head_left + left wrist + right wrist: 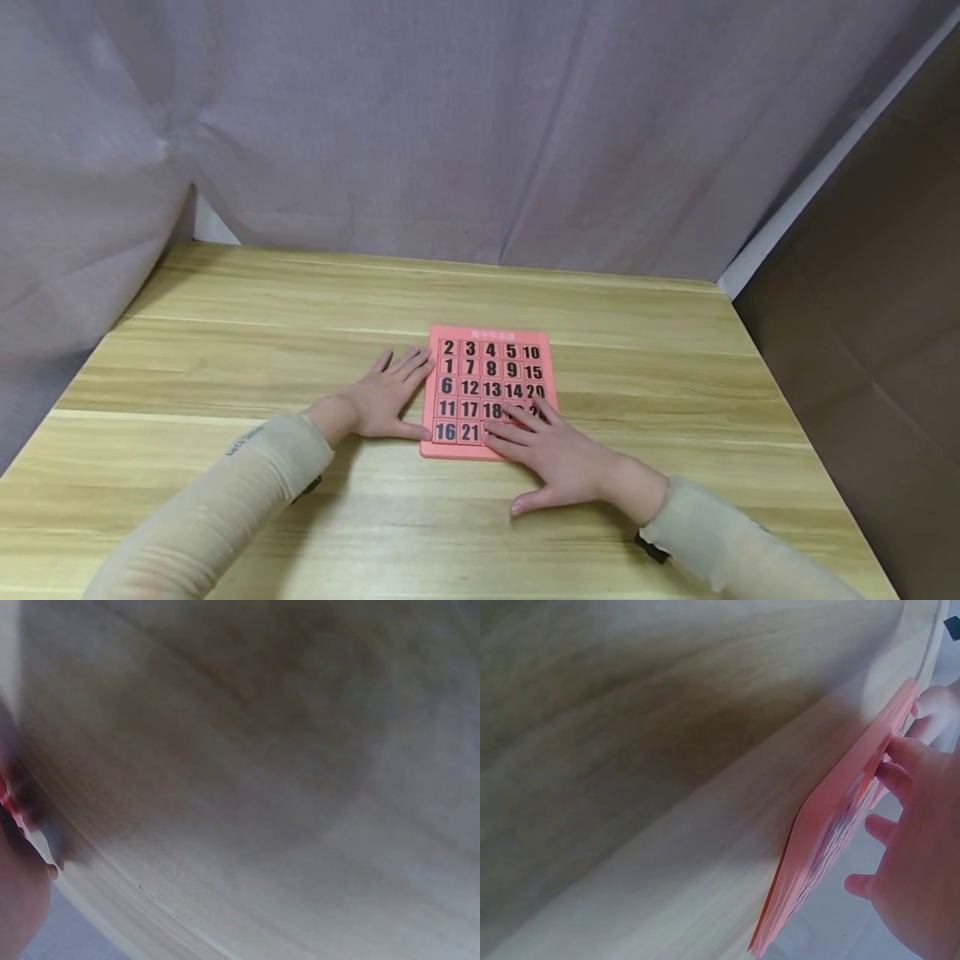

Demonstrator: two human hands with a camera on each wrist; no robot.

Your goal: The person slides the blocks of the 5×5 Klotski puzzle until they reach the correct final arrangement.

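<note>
From the head view, a flat salmon-pink plastic sliding number puzzle [487, 392] lies on the pale wooden surface [225, 350]. The left hand [386, 400] rests flat beside its left edge, fingers straight. The right hand [555, 454] spreads straight fingers over the lower-right tiles.

The left wrist view is blurred wood grain.

In the right wrist view, fingertips [904, 754] touch the puzzle's face.

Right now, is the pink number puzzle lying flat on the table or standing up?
Lying flat. The pink number puzzle rests face up on the wooden table, with the left hand beside it and the right hand on its tiles.
</note>
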